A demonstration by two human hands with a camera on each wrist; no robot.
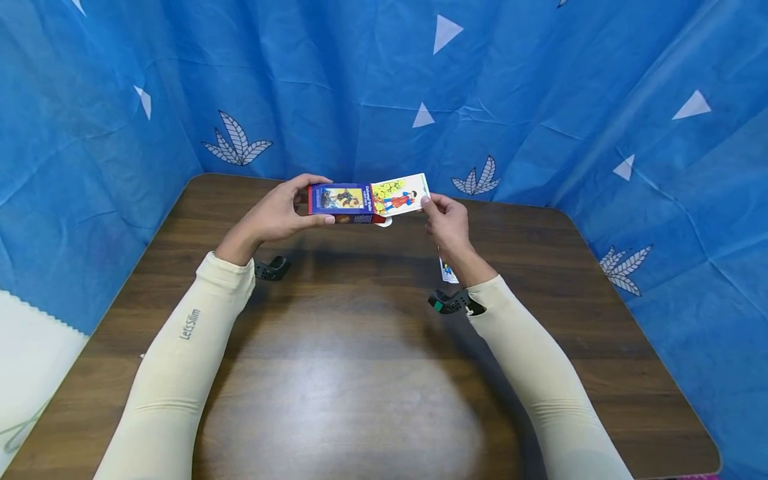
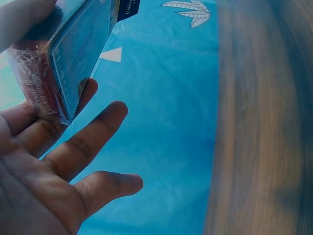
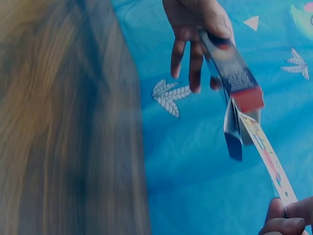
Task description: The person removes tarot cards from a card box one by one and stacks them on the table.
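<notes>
Card box (image 1: 342, 199) up above the far, twelve-o'clock side of the table (image 1: 348, 333), and look at the line of it: long axis almost dead level, nine o'clock to three, with the open end facing three! Out of that end juts a card (image 1: 400, 195), tilted a touch so that it aims just short of three o'clock. The left hand (image 1: 279, 210) has the box gripped at its nine-o'clock end, thumb on the near side; the right hand (image 1: 449, 223) pinches the card's outer end.

What a looker: purple-blue front, colourful picture in a yellow panel, red edges, a dark flap (image 3: 234, 129) hanging at the mouth. The card is white-bordered, with a red-and-blue figure beside yellow round shapes. Lettering at the box's three-o'clock end reads "Universal Waite", set sideways; the smaller print is too fine to read. "Let's Slim", says the left sleeve (image 1: 180, 360)! And at six o'clock from the right hand, another card (image 1: 447, 270) peeks out, partly hidden by the wrist.
</notes>
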